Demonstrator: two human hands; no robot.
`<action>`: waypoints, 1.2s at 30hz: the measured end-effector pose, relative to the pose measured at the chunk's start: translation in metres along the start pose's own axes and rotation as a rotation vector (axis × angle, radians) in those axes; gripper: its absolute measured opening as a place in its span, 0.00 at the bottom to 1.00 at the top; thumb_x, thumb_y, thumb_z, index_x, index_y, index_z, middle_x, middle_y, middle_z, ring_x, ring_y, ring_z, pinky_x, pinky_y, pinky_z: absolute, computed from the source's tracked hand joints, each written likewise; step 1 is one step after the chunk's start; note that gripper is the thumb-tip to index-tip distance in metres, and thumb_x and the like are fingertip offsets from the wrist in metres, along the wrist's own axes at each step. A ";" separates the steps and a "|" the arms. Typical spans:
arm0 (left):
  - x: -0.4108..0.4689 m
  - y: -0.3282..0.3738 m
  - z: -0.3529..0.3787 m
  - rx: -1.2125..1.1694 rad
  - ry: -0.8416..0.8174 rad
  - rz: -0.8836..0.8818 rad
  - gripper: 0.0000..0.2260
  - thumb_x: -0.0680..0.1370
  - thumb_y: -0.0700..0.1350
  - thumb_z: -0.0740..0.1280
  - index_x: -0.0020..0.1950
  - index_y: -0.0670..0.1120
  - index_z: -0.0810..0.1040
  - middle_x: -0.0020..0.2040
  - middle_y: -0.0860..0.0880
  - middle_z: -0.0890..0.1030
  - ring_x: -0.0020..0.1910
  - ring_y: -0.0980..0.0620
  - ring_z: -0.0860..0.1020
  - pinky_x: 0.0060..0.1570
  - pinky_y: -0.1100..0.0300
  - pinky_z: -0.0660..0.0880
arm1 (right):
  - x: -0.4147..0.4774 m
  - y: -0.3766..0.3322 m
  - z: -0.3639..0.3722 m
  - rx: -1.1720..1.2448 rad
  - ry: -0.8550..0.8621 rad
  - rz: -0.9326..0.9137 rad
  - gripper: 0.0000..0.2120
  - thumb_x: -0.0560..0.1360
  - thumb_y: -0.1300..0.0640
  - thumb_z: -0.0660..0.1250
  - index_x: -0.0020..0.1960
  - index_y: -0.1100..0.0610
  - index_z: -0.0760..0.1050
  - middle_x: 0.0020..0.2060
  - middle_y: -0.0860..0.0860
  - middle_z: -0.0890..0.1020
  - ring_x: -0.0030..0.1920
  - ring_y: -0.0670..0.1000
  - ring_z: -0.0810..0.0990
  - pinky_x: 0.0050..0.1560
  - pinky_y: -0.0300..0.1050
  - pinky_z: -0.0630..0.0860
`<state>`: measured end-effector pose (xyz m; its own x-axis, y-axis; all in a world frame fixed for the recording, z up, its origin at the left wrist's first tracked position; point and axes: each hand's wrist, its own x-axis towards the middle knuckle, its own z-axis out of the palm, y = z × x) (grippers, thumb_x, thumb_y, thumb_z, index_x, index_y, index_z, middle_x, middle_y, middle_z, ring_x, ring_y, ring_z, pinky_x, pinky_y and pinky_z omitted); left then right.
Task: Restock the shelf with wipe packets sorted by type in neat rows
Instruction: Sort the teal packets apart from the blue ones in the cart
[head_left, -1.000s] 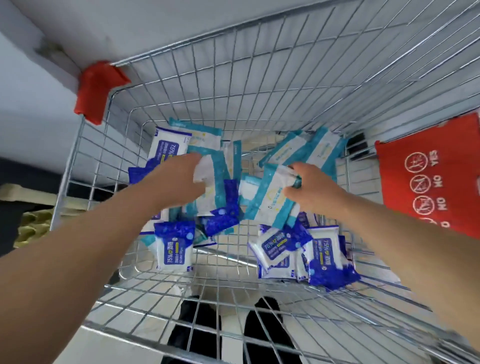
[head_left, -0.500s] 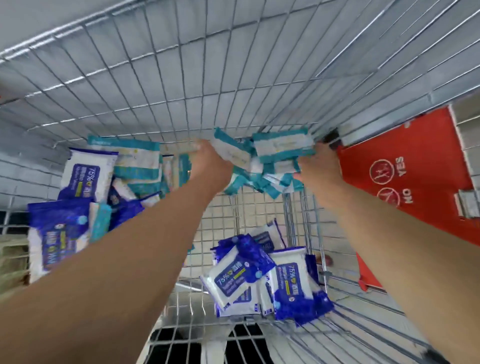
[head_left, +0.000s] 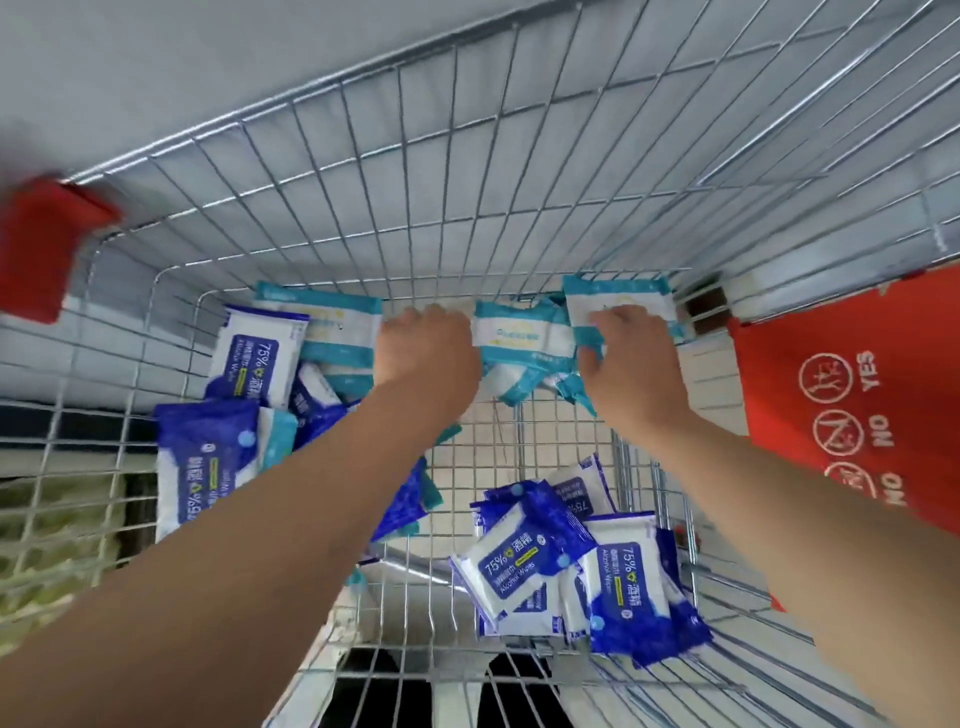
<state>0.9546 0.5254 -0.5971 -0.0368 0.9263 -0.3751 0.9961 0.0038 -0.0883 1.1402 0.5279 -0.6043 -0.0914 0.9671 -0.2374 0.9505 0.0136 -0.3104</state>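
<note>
Both my hands reach deep into a wire shopping cart (head_left: 467, 171). Between them I hold a bunch of teal-and-white wipe packets (head_left: 524, 338) lifted above the cart floor. My left hand (head_left: 426, 348) grips the bunch's left end. My right hand (head_left: 628, 358) grips its right end, fingers over one teal packet (head_left: 618, 299). More teal packets (head_left: 332, 332) lie at the far left. Blue-and-white 75% alcohol wipe packets lie in two heaps, one at the left (head_left: 208, 462) and one at the near right (head_left: 582, 571).
A red plastic corner guard (head_left: 41, 244) sits on the cart's left rim. The red child-seat flap (head_left: 852, 405) with YES/NO pictograms hangs at the right. My dark shoes (head_left: 395, 691) show through the cart floor. Grey wall lies beyond the cart.
My hands gathered the teal packets together and lifted them off the heap as one bunch. The view shifted and swung back, and the hands stay close together on the bunch.
</note>
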 end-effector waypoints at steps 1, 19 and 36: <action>-0.008 -0.013 -0.005 0.034 0.003 0.017 0.16 0.80 0.52 0.57 0.64 0.46 0.71 0.61 0.46 0.75 0.60 0.45 0.72 0.50 0.53 0.68 | -0.003 -0.015 -0.001 -0.003 -0.021 -0.039 0.17 0.78 0.56 0.61 0.66 0.60 0.71 0.61 0.58 0.74 0.62 0.58 0.69 0.63 0.50 0.66; -0.096 -0.214 0.015 0.246 -0.190 0.140 0.18 0.72 0.55 0.70 0.57 0.49 0.72 0.53 0.48 0.79 0.54 0.45 0.78 0.52 0.56 0.69 | -0.058 -0.182 0.062 0.132 -0.367 -0.283 0.17 0.74 0.52 0.69 0.61 0.56 0.75 0.55 0.55 0.80 0.57 0.57 0.76 0.58 0.51 0.72; -0.123 -0.199 0.044 -0.428 -0.539 0.127 0.09 0.73 0.47 0.73 0.42 0.50 0.73 0.40 0.53 0.74 0.41 0.52 0.75 0.39 0.60 0.69 | -0.063 -0.158 0.086 0.079 -0.432 -0.135 0.18 0.71 0.55 0.73 0.59 0.57 0.75 0.53 0.54 0.80 0.53 0.55 0.78 0.52 0.48 0.75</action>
<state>0.7574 0.3944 -0.5743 0.1579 0.6134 -0.7739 0.9354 0.1583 0.3163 0.9707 0.4427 -0.6192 -0.3443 0.7634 -0.5466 0.8974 0.0965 -0.4305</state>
